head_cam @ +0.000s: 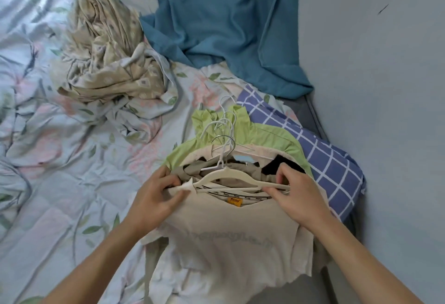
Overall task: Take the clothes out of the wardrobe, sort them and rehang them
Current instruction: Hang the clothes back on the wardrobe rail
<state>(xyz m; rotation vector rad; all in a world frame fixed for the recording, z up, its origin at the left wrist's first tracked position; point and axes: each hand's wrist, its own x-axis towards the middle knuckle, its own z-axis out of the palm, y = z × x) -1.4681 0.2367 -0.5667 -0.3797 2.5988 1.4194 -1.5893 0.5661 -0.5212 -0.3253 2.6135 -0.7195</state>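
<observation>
We see the cream plastic hanger [237, 179] lying crosswise between both hands, atop the pale beige T-shirt [231, 236] on the bed; the left hand [154, 197] pinches shirt shoulder and hanger tip, the right hand [298, 195] pinches the opposite arm. Each hand sits equally near its own end; we judge the shirt must slide off sideways.

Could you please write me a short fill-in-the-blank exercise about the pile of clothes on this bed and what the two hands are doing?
1. Both hands hold a cream plastic ____ at the neck of the beige T-shirt.
2. The left hand grips one end of it, and the right hand pinches the ____ end.
3. The garment lowest in the pile is light ____.
4. Right of the pile lies a pillow with a white-on-blue ____ pattern.

Missing words: hanger; other; green; checked
</observation>
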